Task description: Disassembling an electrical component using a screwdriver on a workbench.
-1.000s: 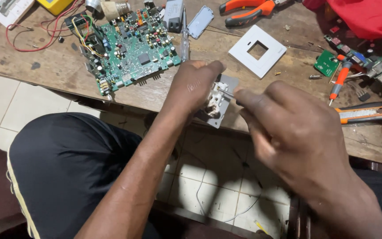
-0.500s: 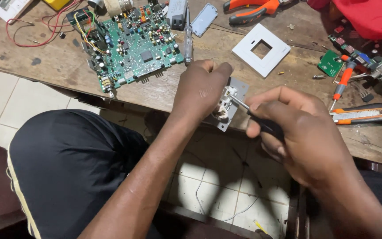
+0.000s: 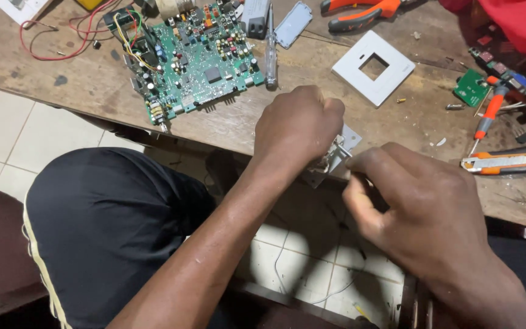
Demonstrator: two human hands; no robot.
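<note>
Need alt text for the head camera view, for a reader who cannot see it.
Left hand grips a small white switch module at a wooden table's edge while the right hand works a thin tool against it. A green circuit board lies behind.

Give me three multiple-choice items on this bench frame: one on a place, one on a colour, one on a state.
1. Where does the green circuit board lie?
A. On the wooden table, beyond the left hand
B. On the floor tiles
C. On the person's lap

2. What colour is the square frame plate with the cut-out?
A. Black
B. White
C. Orange

3. How is the small switch part held?
A. Lying free on the table
B. Gripped in the left hand, with the right hand working at it
C. Clamped in the pliers

Answers: 1 A, the board rests flat on the tabletop past the knuckles. 2 B, the plate is plain white against the brown wood. 3 B, the left hand's fingers close around the part at the table edge, and the right hand meets it from the side.
</note>
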